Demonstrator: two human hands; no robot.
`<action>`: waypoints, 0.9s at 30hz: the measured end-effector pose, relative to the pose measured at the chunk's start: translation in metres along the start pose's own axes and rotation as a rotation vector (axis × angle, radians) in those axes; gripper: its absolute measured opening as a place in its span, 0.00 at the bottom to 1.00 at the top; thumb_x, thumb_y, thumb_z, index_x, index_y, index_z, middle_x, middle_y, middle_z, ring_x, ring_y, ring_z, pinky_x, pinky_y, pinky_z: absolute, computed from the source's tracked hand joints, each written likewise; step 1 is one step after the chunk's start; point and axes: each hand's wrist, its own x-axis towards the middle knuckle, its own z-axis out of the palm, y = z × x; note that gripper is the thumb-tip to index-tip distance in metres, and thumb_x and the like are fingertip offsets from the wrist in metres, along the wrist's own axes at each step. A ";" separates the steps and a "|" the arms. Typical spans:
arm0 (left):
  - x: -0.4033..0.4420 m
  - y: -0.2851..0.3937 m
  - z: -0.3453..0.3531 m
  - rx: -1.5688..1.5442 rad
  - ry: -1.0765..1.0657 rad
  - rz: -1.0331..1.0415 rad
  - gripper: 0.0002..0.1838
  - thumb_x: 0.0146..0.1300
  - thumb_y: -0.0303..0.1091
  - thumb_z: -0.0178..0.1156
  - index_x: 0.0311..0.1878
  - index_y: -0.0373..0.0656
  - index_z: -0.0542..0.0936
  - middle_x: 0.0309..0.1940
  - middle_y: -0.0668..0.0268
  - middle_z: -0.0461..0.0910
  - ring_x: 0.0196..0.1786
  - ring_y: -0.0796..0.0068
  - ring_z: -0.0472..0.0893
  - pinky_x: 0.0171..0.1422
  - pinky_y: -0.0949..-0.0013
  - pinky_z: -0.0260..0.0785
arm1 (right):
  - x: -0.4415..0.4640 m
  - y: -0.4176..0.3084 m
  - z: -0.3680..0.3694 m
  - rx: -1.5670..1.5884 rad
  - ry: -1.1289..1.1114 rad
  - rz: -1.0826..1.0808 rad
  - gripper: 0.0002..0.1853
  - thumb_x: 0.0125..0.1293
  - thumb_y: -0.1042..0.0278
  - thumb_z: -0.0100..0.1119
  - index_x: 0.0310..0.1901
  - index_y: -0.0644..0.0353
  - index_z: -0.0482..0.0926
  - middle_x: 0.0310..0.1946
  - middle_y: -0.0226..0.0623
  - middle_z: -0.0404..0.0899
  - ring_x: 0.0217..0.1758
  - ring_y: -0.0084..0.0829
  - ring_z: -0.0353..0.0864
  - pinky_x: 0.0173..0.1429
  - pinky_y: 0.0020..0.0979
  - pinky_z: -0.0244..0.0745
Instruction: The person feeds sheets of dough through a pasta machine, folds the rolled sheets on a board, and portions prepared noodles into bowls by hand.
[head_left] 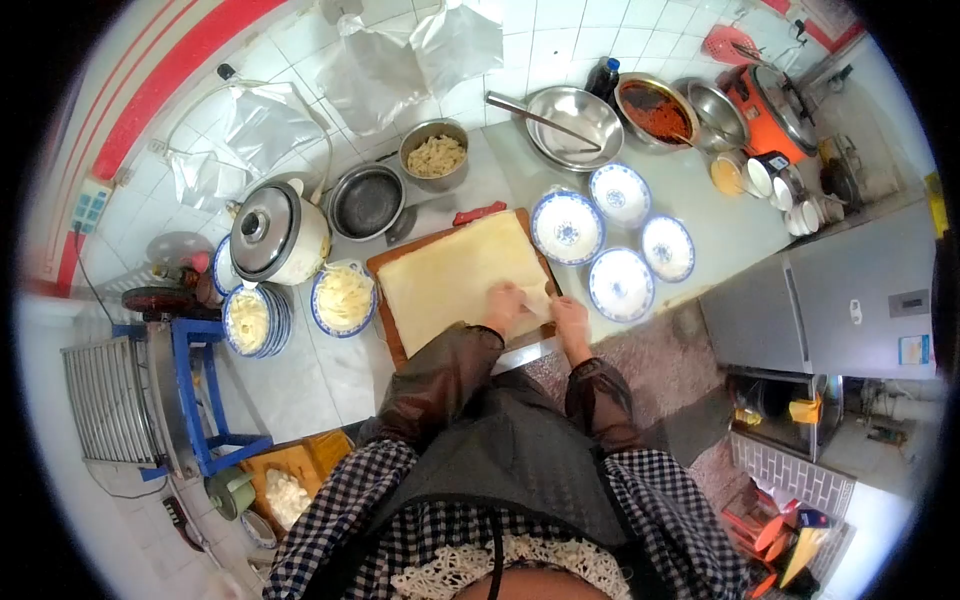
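A wide, pale yellow dough sheet (440, 270) lies flat over a brown board (398, 345) on the counter in front of me. My left hand (506, 305) is at the sheet's near right part, fingers closed on a thin pale flap of its edge. Just to the right, my right hand (570, 318) is closed beside the board's right edge. A dark, narrow object (552, 287) shows at its fingertips, too small to identify. Beyond the sheet's far edge lies a red strip-shaped item (480, 213).
Several blue-and-white bowls (568, 228) stand right of the board. Leftward are a bowl of pale strips (343, 298), a lidded cooker (275, 232) and a dark pan (366, 201). Behind are a pot (434, 155), a steel basin (575, 128) and red sauce (655, 110).
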 end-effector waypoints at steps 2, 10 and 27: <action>0.006 0.009 -0.029 0.385 -0.102 0.198 0.08 0.51 0.28 0.61 0.36 0.38 0.79 0.31 0.56 0.81 0.32 0.65 0.82 0.40 0.64 0.74 | 0.015 0.066 0.011 -0.182 0.069 -0.528 0.16 0.58 0.59 0.58 0.31 0.69 0.78 0.31 0.45 0.81 0.30 0.33 0.81 0.36 0.33 0.76; 0.046 0.005 -0.148 1.137 -0.157 0.306 0.08 0.58 0.35 0.59 0.33 0.40 0.79 0.31 0.59 0.81 0.36 0.66 0.81 0.42 0.65 0.72 | -0.012 -0.013 -0.010 -0.137 -0.047 0.240 0.12 0.57 0.65 0.53 0.37 0.63 0.79 0.37 0.47 0.81 0.44 0.44 0.80 0.49 0.38 0.74; 0.002 0.073 -0.265 0.271 0.244 0.004 0.14 0.68 0.38 0.46 0.40 0.45 0.81 0.36 0.62 0.80 0.40 0.62 0.79 0.48 0.59 0.68 | 0.051 -0.057 0.039 -0.474 -0.269 -0.128 0.15 0.55 0.69 0.58 0.45 0.63 0.78 0.41 0.53 0.81 0.49 0.49 0.79 0.54 0.43 0.74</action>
